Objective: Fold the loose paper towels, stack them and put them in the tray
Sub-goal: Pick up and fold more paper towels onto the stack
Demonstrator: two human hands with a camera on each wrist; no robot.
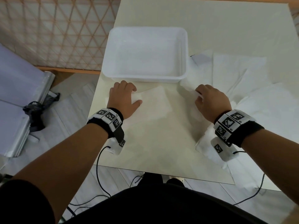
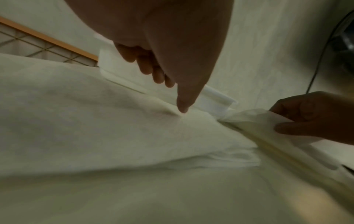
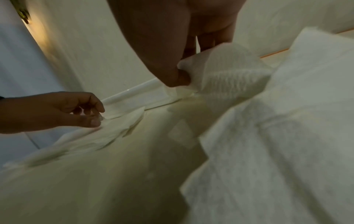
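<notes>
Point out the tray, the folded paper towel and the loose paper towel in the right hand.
tray (image 1: 145, 78): head view, near wall.
folded paper towel (image 1: 155, 102): head view, flat middle.
loose paper towel (image 3: 229, 72): right wrist view, pinched bunch.

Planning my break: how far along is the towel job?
Early. Done: one folded towel lies before the tray, its edge pinched by the left hand. In hand: the right hand pinches a loose towel. Left: the pile at right; the tray holds nothing.

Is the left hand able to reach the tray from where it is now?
Probably yes. The tray stands just beyond the left hand, and nothing lies between them. That hand pinches a towel, though, so it is not free.
</notes>
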